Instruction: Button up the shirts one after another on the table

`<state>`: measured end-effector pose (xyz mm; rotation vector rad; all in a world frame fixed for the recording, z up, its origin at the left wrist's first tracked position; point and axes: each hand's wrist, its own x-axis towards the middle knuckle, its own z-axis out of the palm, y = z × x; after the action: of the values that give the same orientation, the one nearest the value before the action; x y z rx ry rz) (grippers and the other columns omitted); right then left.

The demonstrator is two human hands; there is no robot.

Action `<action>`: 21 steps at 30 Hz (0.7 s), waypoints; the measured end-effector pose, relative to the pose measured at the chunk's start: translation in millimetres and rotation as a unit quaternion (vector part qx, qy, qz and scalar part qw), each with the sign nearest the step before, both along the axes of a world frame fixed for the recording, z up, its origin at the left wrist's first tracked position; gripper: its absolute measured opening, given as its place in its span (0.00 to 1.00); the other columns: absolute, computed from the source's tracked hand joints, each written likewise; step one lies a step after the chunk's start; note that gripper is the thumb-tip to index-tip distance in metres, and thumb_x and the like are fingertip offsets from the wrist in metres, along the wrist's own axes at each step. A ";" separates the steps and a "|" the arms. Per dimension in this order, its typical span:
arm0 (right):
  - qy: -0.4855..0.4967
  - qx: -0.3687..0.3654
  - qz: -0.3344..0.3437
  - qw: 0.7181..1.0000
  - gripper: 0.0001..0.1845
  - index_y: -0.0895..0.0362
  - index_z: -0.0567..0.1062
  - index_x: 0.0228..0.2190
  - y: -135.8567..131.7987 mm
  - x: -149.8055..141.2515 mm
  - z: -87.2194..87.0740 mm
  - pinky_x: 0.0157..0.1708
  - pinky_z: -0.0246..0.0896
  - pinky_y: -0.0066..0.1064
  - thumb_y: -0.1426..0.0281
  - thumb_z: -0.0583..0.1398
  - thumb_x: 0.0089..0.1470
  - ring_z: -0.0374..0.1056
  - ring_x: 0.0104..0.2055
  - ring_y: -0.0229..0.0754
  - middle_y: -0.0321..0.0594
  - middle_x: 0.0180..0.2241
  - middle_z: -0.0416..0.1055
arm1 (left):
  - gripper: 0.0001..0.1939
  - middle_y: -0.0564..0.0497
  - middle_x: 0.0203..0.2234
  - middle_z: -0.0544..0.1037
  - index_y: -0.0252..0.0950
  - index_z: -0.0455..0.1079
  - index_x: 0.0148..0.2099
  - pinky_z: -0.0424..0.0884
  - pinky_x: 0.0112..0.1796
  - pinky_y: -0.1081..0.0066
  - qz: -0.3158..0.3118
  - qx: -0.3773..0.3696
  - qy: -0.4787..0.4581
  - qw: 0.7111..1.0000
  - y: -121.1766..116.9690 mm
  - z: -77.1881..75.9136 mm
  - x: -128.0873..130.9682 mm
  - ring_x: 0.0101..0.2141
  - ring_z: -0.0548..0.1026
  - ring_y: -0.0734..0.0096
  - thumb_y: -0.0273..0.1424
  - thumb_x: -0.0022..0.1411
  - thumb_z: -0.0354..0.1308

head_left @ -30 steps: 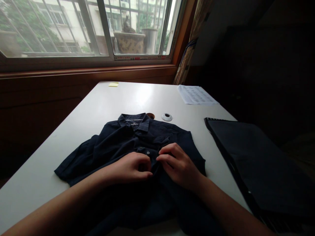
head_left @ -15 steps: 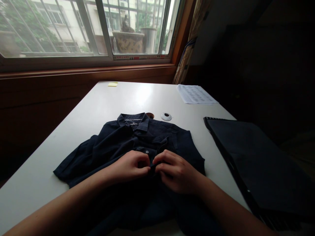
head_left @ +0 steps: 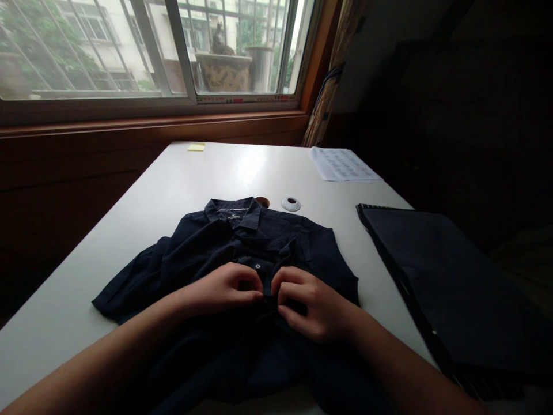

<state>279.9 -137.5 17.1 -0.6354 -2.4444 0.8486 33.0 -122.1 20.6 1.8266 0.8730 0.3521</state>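
Observation:
A dark navy collared shirt (head_left: 199,248) lies front up on the white table, its collar toward the window. My left hand (head_left: 231,286) pinches the shirt's front edge near the middle, thumb and fingertips together. Just to its right, my right hand (head_left: 309,302) has curled fingers closed on the placket cloth. The two hands' fingertips are a small gap apart. A pale button (head_left: 258,266) shows on the placket just above them. Whatever lies right under the fingertips is too dark to make out.
On the white table (head_left: 142,196) a dark flat folder-like item (head_left: 440,276) lies at the right. Printed sheets (head_left: 343,165) rest at the far right corner, a yellow sticky note (head_left: 196,147) at the far left. Beyond the shirt's collar are a round white ring (head_left: 291,203) and a hole (head_left: 262,202).
My right hand has shifted slightly, its fingers curling a little differently, and the gap between my fingertips is slightly wider. My left hand has hardly moved. The shirt lies almost the same.

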 end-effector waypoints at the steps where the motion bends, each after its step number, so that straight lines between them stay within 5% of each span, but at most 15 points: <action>1: -0.002 -0.001 -0.007 1.000 0.05 0.57 0.69 0.31 0.8 -0.3 -1.2 0.41 0.63 0.32 0.76 0.60 0.56 0.66 0.40 0.40 0.42 0.39 0.69 | 0.09 0.53 0.31 0.76 0.32 0.76 0.40 0.65 0.34 0.77 -0.005 0.004 -0.001 1.000 0.5 0.3 -0.3 0.33 0.72 0.72 0.33 0.64 0.60; 11: -0.020 0.024 -0.015 0.999 0.09 0.57 0.75 0.41 4.5 -1.7 -7.9 0.39 0.64 0.30 0.77 0.62 0.57 0.67 0.39 0.40 0.41 0.37 0.71 | 0.08 0.50 0.34 0.77 0.35 0.74 0.45 0.66 0.36 0.75 -0.047 0.153 -0.018 0.987 -2.2 -1.5 -1.6 0.35 0.73 0.71 0.26 0.63 0.58; 21: -0.008 0.081 0.000 0.997 0.06 0.57 0.79 0.37 7.1 -1.0 -8.1 0.37 0.63 0.33 0.73 0.60 0.62 0.64 0.36 0.41 0.42 0.33 0.71 | 0.11 0.49 0.36 0.74 0.40 0.75 0.51 0.66 0.33 0.74 -0.078 0.239 0.042 0.967 -1.7 -11.8 -4.7 0.33 0.73 0.71 0.29 0.67 0.58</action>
<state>278.8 -130.4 9.0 -0.5844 -2.4951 0.6395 28.3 -123.8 8.8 2.3552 0.7357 0.4129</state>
